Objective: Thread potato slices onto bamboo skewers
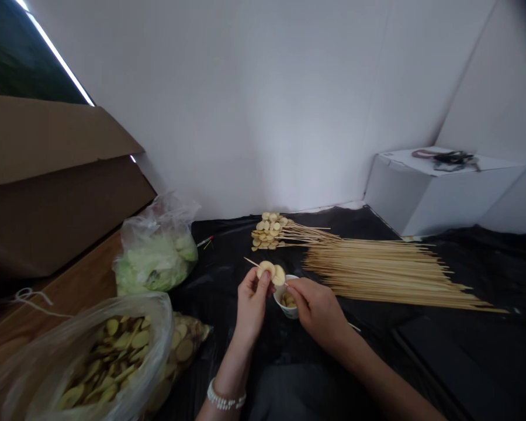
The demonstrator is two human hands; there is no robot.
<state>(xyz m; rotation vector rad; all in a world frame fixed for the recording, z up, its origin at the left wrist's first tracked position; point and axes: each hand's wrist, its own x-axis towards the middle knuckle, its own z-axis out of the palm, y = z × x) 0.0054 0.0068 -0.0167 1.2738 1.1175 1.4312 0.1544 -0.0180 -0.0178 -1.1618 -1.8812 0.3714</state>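
My left hand point(253, 298) pinches a round, pale potato slice point(266, 269) between thumb and fingers. A wooden skewer point(251, 261) runs through it, its tip sticking out at the upper left. A second potato slice point(279, 275) sits beside the first on the same skewer. The skewer's other end is in my right hand point(311, 305), whose fingers are closed round it. Below and between the hands stands a white cup point(289, 311) with more slices in it, partly hidden by my hands.
Behind my hands lie finished potato skewers point(269, 231). Bare skewers point(386, 272) are spread on the black sheet point(219, 263) at right. On the left are an open plastic bag point(158, 310) of slices and a bag of green vegetables point(158, 263). A white box point(403, 187) stands back right.
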